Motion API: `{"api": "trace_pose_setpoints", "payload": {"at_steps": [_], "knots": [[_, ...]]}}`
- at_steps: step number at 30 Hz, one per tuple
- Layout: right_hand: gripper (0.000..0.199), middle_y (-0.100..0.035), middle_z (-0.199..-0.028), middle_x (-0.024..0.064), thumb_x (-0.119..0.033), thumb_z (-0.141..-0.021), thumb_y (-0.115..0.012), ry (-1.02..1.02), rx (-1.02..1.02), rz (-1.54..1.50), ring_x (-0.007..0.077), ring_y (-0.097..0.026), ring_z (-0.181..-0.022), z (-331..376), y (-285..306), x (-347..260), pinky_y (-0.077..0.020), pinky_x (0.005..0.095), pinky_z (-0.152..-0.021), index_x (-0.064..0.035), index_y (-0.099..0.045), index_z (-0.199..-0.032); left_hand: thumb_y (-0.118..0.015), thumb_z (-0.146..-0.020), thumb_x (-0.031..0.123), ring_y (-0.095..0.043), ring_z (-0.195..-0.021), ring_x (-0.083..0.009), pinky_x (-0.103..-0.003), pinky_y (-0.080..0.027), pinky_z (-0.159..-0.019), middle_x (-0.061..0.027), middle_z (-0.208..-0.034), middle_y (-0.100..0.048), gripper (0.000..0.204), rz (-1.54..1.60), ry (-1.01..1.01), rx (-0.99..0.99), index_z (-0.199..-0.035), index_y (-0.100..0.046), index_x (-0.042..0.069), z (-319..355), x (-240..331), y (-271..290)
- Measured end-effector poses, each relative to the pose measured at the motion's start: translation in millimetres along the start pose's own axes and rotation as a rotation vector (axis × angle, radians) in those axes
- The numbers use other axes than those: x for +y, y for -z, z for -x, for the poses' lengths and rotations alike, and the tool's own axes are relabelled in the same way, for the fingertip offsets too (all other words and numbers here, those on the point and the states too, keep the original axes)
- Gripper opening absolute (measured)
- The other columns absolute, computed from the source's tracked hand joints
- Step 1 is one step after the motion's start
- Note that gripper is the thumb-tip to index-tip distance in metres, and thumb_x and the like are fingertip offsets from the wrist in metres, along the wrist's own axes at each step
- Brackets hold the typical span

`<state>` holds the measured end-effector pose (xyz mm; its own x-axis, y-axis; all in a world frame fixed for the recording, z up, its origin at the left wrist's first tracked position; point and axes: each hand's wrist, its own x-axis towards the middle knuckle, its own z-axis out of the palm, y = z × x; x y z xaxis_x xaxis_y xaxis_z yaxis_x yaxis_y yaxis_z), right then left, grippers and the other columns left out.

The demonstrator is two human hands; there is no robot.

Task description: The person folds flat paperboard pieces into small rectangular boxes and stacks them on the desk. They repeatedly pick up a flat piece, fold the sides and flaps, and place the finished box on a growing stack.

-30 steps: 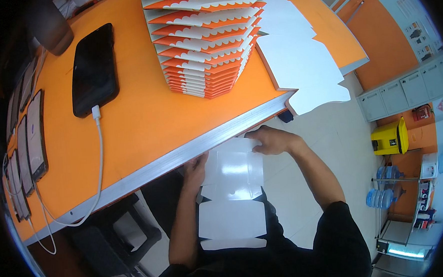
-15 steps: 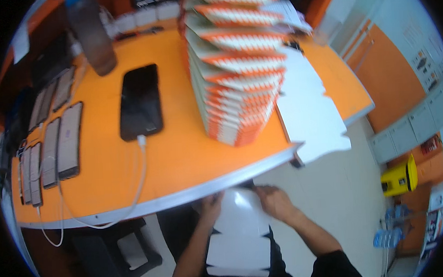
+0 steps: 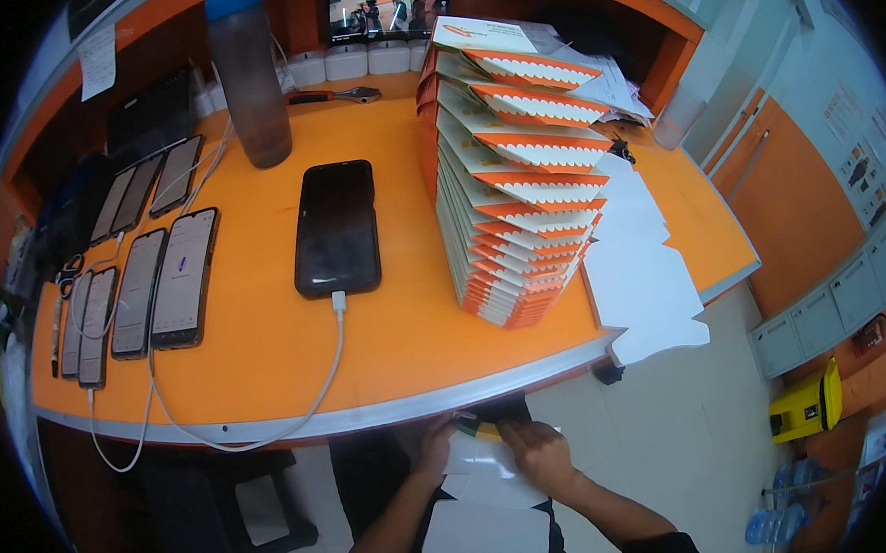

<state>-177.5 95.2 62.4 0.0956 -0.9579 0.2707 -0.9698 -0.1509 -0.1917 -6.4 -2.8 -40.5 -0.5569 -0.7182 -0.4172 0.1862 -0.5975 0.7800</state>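
On my lap, below the table's front edge, lies a white die-cut card sheet [image 3: 487,521] with notches along its sides. My left hand [image 3: 435,449] is closed on its far left corner. My right hand [image 3: 537,454] pinches the far right side, knuckles up. Between the hands the far end of the sheet is bent up, and a green and yellow printed strip shows there. On the table in front stands a tall stack of folded cartons [image 3: 520,212], orange, white and green with scalloped edges. Right of it, flat white card blanks [image 3: 644,286] overhang the table edge.
The orange table [image 3: 397,349] has a metal front edge. A black phone [image 3: 335,229] charges by a white cable; several phones [image 3: 185,280] lie left. Behind are a bottle [image 3: 253,96], pliers-like tool [image 3: 338,96] and monitor [image 3: 389,7]. A black stool [image 3: 225,508] stands lower left.
My view has shifted, so the tabletop sits lower and further right. The far end of the card sheet, flat before, is now bent up between my hands, showing a coloured strip.
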Motion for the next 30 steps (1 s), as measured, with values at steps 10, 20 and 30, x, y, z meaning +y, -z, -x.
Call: {"api": "trace_pose_setpoints", "payload": {"at_steps": [10, 20, 30], "knots": [[0.078, -0.047, -0.149, 0.0166, -0.045, -0.084, -0.072, -0.034, -0.282, 0.154, 0.0433, -0.040, -0.138, 22.3, 3.4, -27.2, -0.0383, 0.0545, -0.109, -0.0029, -0.047, -0.144, -0.059, -0.098, 0.031, -0.062, -0.104, -0.0193, -0.033, -0.046, -0.094, -0.0083, -0.114, -0.067, 0.034, -0.132, 0.053, 0.119, -0.114, -0.070, 0.002, 1.7, 3.1, 4.5], [0.028, -0.071, -0.114, 0.0206, -0.005, -0.086, -0.071, -0.441, -0.120, -0.592, 0.0336, -0.070, -0.101, -9.8, 22.8, 36.9, -0.0544, 0.0374, -0.090, 0.0011, -0.071, -0.114, -0.057, -0.102, 0.016, -0.058, -0.101, -0.0112, -0.025, -0.045, -0.087, -0.0035, -0.109, -0.065, 0.022, -0.315, -0.161, 0.022, -0.115, -0.066, 0.002, 0.5, 25.9, 0.6], [0.042, -0.073, -0.091, 0.0163, -0.025, -0.072, -0.087, -0.879, 0.064, -0.584, 0.0298, -0.070, -0.078, -13.5, -4.0, 39.3, -0.0546, 0.0364, -0.075, -0.0005, -0.075, -0.103, -0.077, -0.089, 0.013, -0.057, -0.079, -0.0090, -0.025, -0.046, -0.069, -0.0022, -0.088, -0.064, 0.023, -0.495, -0.283, 0.178, -0.101, -0.067, -0.003, -0.5, 46.1, -13.4]]}}
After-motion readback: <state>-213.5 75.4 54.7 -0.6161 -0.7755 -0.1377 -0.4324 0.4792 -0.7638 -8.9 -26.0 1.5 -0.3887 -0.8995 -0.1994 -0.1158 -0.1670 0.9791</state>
